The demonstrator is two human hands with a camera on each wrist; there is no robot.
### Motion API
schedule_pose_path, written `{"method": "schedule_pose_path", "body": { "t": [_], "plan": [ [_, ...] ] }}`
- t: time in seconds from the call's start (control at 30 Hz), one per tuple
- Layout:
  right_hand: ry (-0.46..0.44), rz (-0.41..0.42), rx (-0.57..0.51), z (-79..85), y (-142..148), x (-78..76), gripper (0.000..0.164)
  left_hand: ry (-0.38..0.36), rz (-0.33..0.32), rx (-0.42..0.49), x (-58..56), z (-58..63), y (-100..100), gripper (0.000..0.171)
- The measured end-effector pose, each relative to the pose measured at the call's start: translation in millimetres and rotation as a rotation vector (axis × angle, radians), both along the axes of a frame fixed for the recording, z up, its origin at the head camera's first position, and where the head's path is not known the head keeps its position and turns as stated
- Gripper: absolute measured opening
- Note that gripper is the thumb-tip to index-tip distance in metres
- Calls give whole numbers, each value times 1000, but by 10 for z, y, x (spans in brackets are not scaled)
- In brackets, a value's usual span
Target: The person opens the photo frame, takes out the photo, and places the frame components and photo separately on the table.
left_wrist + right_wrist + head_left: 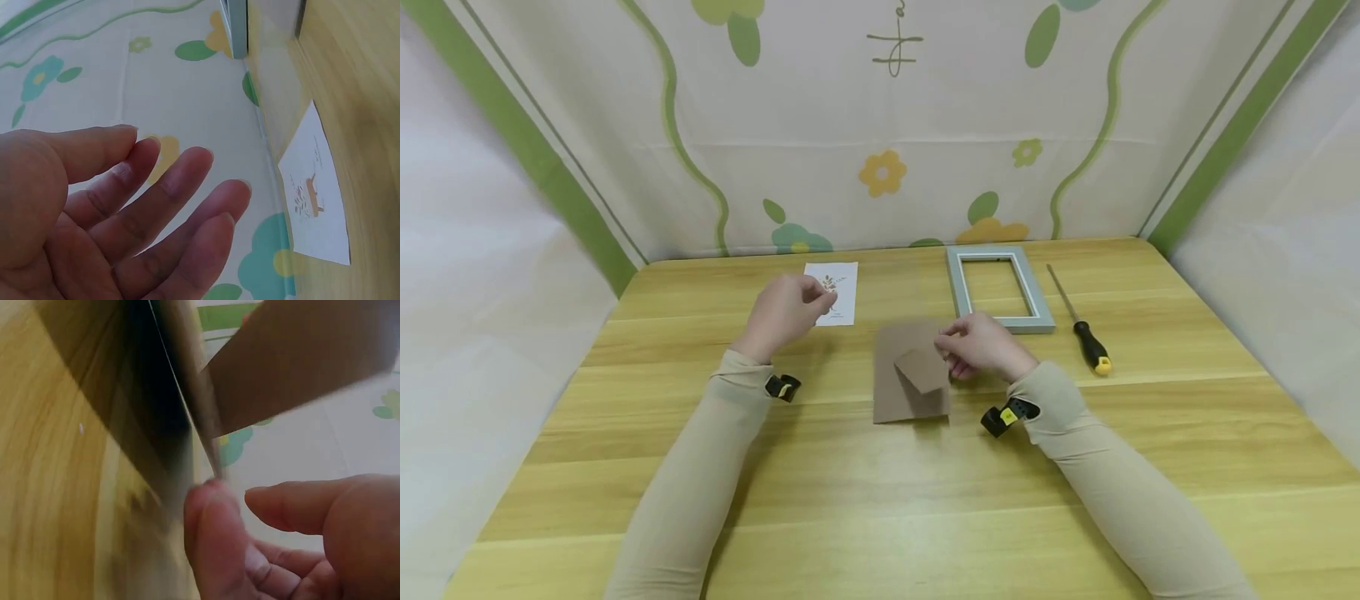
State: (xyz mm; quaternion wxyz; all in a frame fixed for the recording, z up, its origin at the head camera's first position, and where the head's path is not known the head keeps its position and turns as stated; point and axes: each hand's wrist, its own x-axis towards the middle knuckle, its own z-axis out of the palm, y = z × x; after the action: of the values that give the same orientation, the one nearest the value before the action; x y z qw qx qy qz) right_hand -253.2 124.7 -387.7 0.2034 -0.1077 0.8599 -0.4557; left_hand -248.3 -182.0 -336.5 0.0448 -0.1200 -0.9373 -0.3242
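A brown backing board (891,400) with a fold-out stand flap (922,372) is near the table's middle, stand side up. At its right edge is my right hand (985,346); in the right wrist view its fingertips touch the board's edge, while the thumb (287,503) stands apart. That view shows the board tilted above the table, blurred. My left hand (786,308) hovers over a white card (847,292) with a plant print, its fingers loosely bent. Nothing shows between those fingers in the left wrist view, where the card (315,187) lies beyond them.
A grey-blue picture frame (1041,312) lies at the back right, beside a screwdriver (1086,337) with a black and yellow handle. Between card and frame is a faint, see-through sheet (891,287). A flower-printed cloth (820,167) hangs behind the wooden table (820,500).
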Motion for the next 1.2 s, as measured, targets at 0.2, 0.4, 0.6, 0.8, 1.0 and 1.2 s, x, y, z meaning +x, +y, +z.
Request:
{"method": "schedule_pose_path", "body": {
  "t": [0.2, 0.4, 0.6, 0.8, 1.0, 1.2],
  "plan": [
    [28, 56, 90, 15, -1, 52, 52, -61, -15, -34, -26, -44, 28, 24],
    [180, 195, 324, 52, -22, 166, 67, -75, -8, -41, -31, -45, 56, 24],
    [103, 170, 275, 52, -23, 223, 54, -112, -29, -54, -51, -65, 57, 25],
    [97, 167, 258, 39, -29, 225, 46, -131, -33, -60, -68, -98, 34, 28],
    [247, 187, 288, 115, 3, 182, 38, -133, -43, -38, -91, -113, -74, 36],
    [562, 68, 373, 338, 275, 61, 38, -34, -20, -119, -98, -103, -283, 65]
  ]
}}
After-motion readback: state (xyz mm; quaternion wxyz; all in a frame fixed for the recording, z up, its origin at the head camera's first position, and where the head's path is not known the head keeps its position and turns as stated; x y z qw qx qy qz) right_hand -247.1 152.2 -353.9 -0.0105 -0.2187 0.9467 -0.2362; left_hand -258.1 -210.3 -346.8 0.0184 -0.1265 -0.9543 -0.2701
